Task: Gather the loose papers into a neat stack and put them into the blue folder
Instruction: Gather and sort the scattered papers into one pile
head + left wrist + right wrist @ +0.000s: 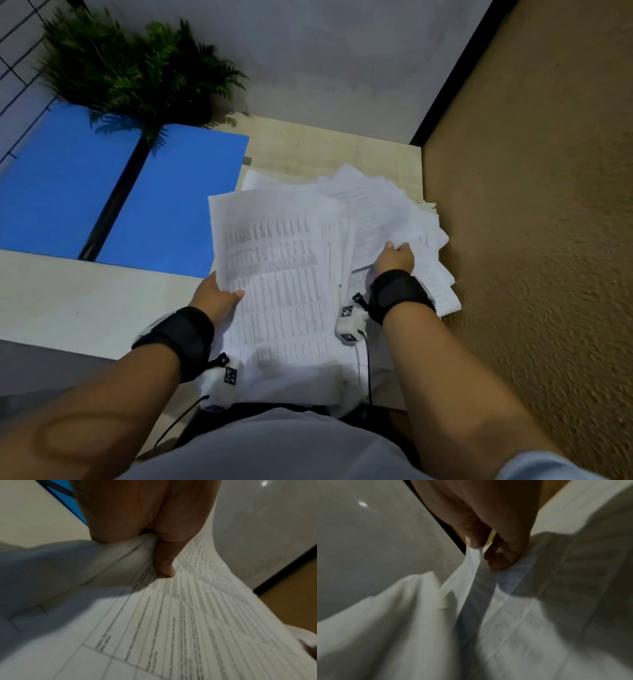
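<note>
A blue folder point(178, 198) lies open and flat on the table at the left, its black spine running diagonally. Right of it I hold a loose bundle of printed papers point(281, 274) lifted above the table. My left hand point(219, 298) grips the bundle's left edge, thumb point(165, 566) on top of the printed sheet point(171, 628), fingers hidden underneath. My right hand point(394, 257) pinches the edges of fanned, uneven sheets point(370, 205) at the right; the right wrist view shows thumb and fingers point(501, 555) closed on a white sheet point(471, 566).
A green fern-like plant point(137, 68) stands at the back left, overhanging the folder. The pale wooden table point(329, 150) ends at a rough tan wall point(531, 205) on the right. A grey wall rises behind, with a wire grid point(20, 51) at far left.
</note>
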